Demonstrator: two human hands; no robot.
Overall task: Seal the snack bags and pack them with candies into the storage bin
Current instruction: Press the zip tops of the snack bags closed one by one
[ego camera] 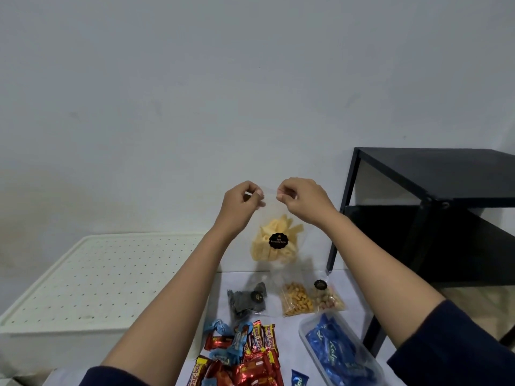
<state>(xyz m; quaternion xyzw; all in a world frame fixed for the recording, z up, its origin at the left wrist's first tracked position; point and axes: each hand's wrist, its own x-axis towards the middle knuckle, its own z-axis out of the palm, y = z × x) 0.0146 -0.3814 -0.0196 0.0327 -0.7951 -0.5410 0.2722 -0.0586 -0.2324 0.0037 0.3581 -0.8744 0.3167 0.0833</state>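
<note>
Both hands are holding a clear chip bag up in the air above the bench. The left hand is pinching the bag's top edge at its left end, fingers curled around the plastic. The right hand is pinching the same edge at its right end, and the two hands are sitting close together with a short strip of the bag mouth between them. The bag is hanging straight down from this grip, yellow chips gathering in its lower half behind a round black label. I cannot tell whether the mouth is sealed.

Three more snack bags are lying on the bench beneath it: a dark bag on the left, an orange bag in the middle, and a nut bag touching it on the right. Nearer the person, red and blue candies are lying in a loose heap. Just right of them a clear tray is holding blue packets.

The white bin is standing to the left, its perforated lid on. A black stand is standing at the right, against the wall.
</note>
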